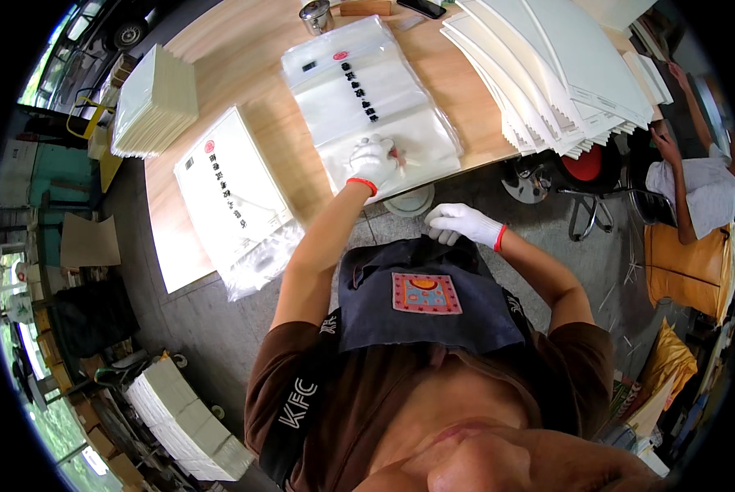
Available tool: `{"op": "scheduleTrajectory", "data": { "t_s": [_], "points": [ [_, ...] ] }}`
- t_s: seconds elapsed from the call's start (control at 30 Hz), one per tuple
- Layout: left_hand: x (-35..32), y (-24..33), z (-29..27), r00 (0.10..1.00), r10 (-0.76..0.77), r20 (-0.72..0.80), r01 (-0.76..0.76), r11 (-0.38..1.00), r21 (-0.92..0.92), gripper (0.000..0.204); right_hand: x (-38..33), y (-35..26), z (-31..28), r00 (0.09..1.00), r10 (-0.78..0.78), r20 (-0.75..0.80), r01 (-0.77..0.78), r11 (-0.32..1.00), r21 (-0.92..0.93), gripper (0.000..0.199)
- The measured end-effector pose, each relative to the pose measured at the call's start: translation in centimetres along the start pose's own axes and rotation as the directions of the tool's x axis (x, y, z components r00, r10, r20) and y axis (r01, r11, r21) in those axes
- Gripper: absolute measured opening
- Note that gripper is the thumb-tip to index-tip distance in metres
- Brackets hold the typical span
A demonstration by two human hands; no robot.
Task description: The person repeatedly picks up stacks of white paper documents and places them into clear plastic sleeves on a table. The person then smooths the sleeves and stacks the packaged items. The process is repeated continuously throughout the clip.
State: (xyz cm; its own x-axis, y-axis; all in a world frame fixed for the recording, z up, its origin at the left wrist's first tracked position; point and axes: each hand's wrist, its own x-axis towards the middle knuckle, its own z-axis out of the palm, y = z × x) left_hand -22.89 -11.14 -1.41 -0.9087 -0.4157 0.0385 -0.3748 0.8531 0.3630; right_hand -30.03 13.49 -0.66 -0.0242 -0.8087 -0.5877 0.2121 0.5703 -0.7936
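Canister point(316, 17), phone point(422, 7) beyond plastic bags point(371, 98)

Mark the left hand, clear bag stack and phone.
Left hand point(373, 159), head view: back of the white glove.
Clear bag stack point(381, 100), head view: top bag's middle.
Phone point(422, 8), head view: dark face.

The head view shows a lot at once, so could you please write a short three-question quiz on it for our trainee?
1. True or false: the left hand is on the stack of clear printed bags.
2. Choose one: the glove cuff on the right hand is
A) blue
B) red
C) green
3. Fill in the side, as seen in the picture: the black phone lies to the ____ of the metal canister.

Key: 1. True. 2. B. 3. Right.
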Motion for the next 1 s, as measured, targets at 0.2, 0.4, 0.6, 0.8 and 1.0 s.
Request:
{"op": "scheduleTrajectory", "data": {
  "t_s": [0.2, 0.4, 0.6, 0.8, 1.0],
  "points": [
    [1.4, -2.7, -0.3, 0.976, -0.098, 0.194, 0.150, 0.948, -0.279, 0.020, 2.2, -3.1, -0.6, 0.980, -0.156, -0.121, 0.161, 0.987, 0.030, 0.031],
    [2.6, -3.1, -2.5, 0.991, -0.089, 0.100, 0.115, 0.948, -0.297, 0.023, 10.7, -9.1, 0.2, 0.775, -0.210, -0.596, 0.261, 0.965, 0.000, 0.038],
    [6.2, -4.8, -9.0, 0.981, -0.193, -0.018, -0.040, -0.111, -0.993, 0.014, 12.0, -6.2, -5.9, 0.821, -0.241, -0.518, -0.207, 0.720, -0.663, 0.037],
    [4.9, 2.6, -11.4, 0.997, 0.053, 0.057, 0.016, 0.582, -0.813, 0.025, 9.1, -12.1, -3.9, 0.801, -0.414, -0.433, 0.525, 0.833, 0.173, 0.030],
    [-3.6, 15.8, -12.6, 0.813, 0.556, -0.175, -0.574, 0.713, -0.402, 0.039, 12.5, -11.1, -3.3, 0.661, -0.668, -0.342, 0.293, 0.649, -0.702, 0.027]
  ]
}}
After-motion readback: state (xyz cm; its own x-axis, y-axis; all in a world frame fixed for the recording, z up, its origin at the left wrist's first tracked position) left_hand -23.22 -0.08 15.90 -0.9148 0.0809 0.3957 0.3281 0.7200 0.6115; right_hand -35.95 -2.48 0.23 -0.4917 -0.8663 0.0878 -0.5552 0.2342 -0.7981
